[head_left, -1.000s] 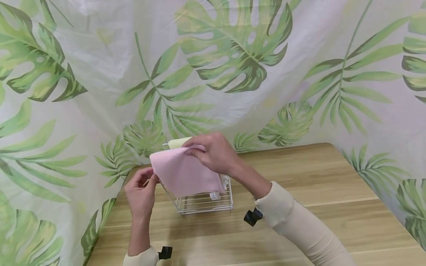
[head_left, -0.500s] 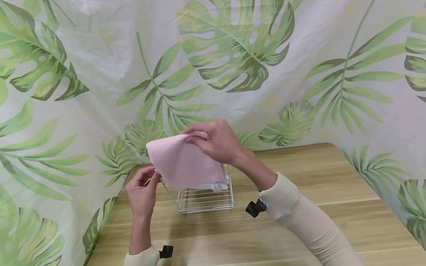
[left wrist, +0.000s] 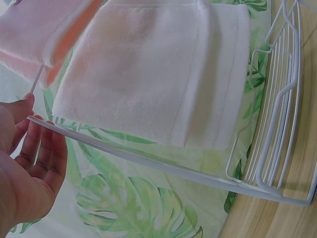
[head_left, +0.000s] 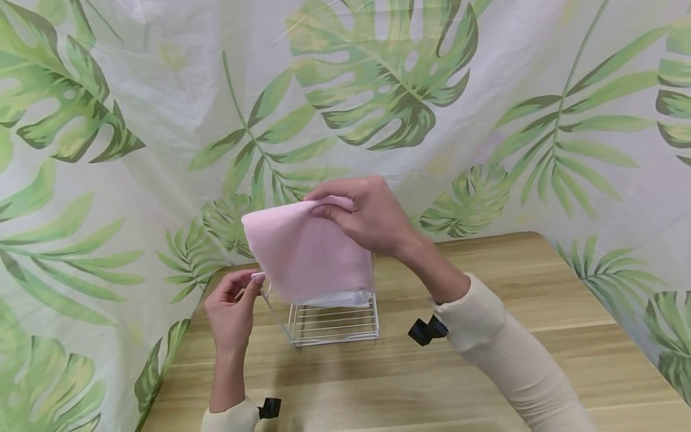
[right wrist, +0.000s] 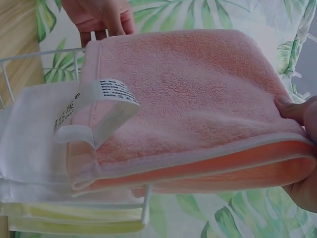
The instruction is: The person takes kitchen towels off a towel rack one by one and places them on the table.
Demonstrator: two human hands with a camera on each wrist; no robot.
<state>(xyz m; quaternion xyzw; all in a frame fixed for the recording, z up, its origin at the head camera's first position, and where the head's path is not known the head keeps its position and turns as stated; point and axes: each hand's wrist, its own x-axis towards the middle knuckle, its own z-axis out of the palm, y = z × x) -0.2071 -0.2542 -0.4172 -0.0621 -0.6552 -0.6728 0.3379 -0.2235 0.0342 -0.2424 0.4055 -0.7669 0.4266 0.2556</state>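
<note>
My right hand (head_left: pixel 372 213) pinches the top fold of a pink towel (head_left: pixel 318 252), which hangs doubled over in the air above a white wire rack (head_left: pixel 337 343). A printed white label (right wrist: pixel 119 91) sticks out from the towel's hem. At the rack's upper left corner, my left hand (head_left: pixel 232 306) holds the wire end between thumb and fingers. Inside the rack frame hangs a white towel (left wrist: pixel 133 74), seen best in the left wrist view. A pale yellow towel (right wrist: pixel 74 225) hangs behind the white one in the right wrist view.
The rack stands on a wood-grain table (head_left: pixel 513 288), near its far left side. A leaf-patterned cloth (head_left: pixel 162 108) drapes behind and beside the table. Black camera mounts (head_left: pixel 427 330) project from both sleeves.
My right hand has lifted the pink towel upward and slightly right, off the rack's top; more of the lower shelf bars shows. The left hand stays at the rack corner.
</note>
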